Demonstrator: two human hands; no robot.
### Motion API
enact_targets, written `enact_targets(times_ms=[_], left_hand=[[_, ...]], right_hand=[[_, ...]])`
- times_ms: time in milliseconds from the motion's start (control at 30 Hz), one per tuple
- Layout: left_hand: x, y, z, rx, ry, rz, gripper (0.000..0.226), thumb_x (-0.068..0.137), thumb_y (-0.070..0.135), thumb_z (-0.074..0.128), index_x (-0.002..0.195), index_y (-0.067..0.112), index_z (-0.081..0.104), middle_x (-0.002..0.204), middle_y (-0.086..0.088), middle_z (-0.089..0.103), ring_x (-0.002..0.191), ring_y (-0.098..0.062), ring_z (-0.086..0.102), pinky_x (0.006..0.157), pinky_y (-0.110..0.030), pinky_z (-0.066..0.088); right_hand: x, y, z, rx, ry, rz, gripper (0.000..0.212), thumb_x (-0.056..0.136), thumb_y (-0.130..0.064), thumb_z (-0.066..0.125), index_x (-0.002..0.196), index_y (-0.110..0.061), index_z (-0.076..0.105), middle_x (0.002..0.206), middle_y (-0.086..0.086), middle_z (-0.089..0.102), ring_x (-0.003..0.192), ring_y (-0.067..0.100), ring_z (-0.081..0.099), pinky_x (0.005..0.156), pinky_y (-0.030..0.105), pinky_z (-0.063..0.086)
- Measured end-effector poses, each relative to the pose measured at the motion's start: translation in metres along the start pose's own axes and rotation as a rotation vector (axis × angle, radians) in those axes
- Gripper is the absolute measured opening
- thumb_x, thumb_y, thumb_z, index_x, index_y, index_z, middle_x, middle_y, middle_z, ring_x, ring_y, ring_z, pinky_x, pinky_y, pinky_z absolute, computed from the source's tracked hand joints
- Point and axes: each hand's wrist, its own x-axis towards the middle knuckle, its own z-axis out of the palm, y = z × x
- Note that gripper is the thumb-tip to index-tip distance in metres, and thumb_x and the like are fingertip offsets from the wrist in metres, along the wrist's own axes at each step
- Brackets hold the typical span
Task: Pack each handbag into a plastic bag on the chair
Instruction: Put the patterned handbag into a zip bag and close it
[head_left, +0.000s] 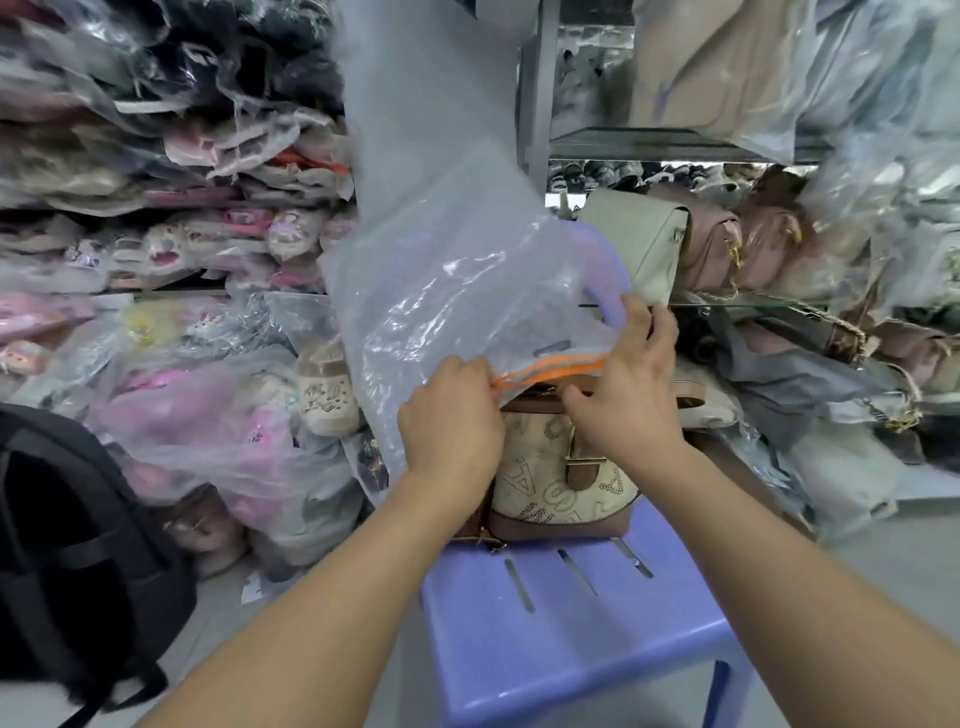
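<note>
Head view showed both hands pinching the plastic bag's (457, 270) orange-striped mouth, left hand (451, 415), right hand (631, 384), over the handbag (556, 483) on the chair (571, 623).

Chair (545, 639) front seat free; handbag (561, 483) at rear, backpack (78, 545) blocks left.

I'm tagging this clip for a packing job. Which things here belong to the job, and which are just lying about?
In the job: plastic bag, gripped at its orange edge by left hand and right hand; cream handbag; chair.
Lying about: black backpack; bagged shoes on the left; shelf handbags, maybe for later.
</note>
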Motion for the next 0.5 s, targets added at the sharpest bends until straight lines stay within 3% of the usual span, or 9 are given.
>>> enact_targets(times_ms=[100,167,233,267,300,367,433,500], left_hand=[[0.007,-0.002,-0.004,-0.055,0.095,-0.127,0.017,0.099,0.027,0.052,0.107,0.015,0.062,0.110,-0.008,0.056,0.096,-0.041,0.060,0.069,-0.041,0.037],[0.010,-0.010,-0.005,-0.090,0.149,-0.218,0.019,0.100,0.024,0.048,0.111,0.011,0.056,0.116,-0.013,0.053,0.098,-0.045,0.059,0.069,-0.043,0.036],[0.012,-0.022,-0.001,-0.115,0.111,-0.280,0.017,0.098,0.020,0.048,0.110,0.010,0.055,0.115,-0.014,0.054,0.099,-0.045,0.059,0.071,-0.043,0.037],[0.012,-0.028,0.005,-0.160,0.062,-0.310,0.012,0.097,0.020,0.050,0.104,0.013,0.056,0.110,-0.012,0.057,0.100,-0.042,0.059,0.072,-0.042,0.039],[0.012,-0.034,0.012,-0.256,0.007,-0.355,0.005,0.095,0.020,0.053,0.095,0.017,0.057,0.101,-0.008,0.059,0.099,-0.039,0.060,0.073,-0.040,0.043],[0.012,-0.041,0.023,-0.610,-0.059,-0.503,0.016,0.095,0.020,0.059,0.079,0.021,0.054,0.084,-0.003,0.061,0.090,-0.034,0.064,0.076,-0.043,0.054],[0.010,-0.046,0.031,-0.896,-0.056,-0.655,0.021,0.096,0.018,0.061,0.078,0.020,0.052,0.082,-0.005,0.061,0.082,-0.030,0.064,0.083,-0.053,0.058],[0.011,-0.058,0.039,-0.884,0.017,-0.638,0.021,0.098,0.021,0.059,0.079,0.021,0.051,0.084,-0.006,0.063,0.084,-0.031,0.065,0.084,-0.052,0.056]], right_hand=[[0.002,0.011,-0.004,0.029,-0.243,0.168,0.095,0.076,-0.038,0.087,0.145,-0.011,0.027,0.139,0.007,0.043,0.133,0.033,0.048,0.106,0.045,0.044],[0.000,0.017,-0.003,-0.158,-0.404,0.093,0.089,0.070,-0.055,0.086,0.134,-0.013,0.042,0.127,0.004,0.048,0.135,0.032,0.045,0.113,0.047,0.037],[-0.002,0.022,0.000,-0.296,-0.474,-0.041,0.093,0.062,-0.067,0.086,0.130,-0.016,0.046,0.131,0.005,0.051,0.142,0.030,0.037,0.124,0.050,0.019],[-0.001,0.023,0.001,-0.286,-0.483,-0.066,0.097,0.059,-0.067,0.087,0.130,-0.017,0.045,0.130,0.004,0.050,0.139,0.028,0.040,0.124,0.050,0.017],[0.001,0.023,0.000,-0.266,-0.495,-0.075,0.101,0.057,-0.066,0.089,0.132,-0.017,0.042,0.130,0.003,0.050,0.134,0.028,0.044,0.123,0.049,0.021],[0.005,0.019,0.001,-0.329,-0.557,-0.105,0.114,0.054,-0.068,0.088,0.144,-0.022,0.036,0.135,0.003,0.050,0.131,0.028,0.048,0.114,0.046,0.034],[0.007,0.014,0.005,-0.494,-0.597,-0.166,0.097,0.057,-0.076,0.080,0.136,-0.033,0.046,0.125,0.000,0.051,0.126,0.028,0.050,0.106,0.043,0.036],[0.008,0.012,0.009,-0.549,-0.584,-0.212,0.062,0.064,-0.079,0.075,0.103,-0.035,0.053,0.104,-0.004,0.051,0.115,0.027,0.056,0.094,0.040,0.038]])
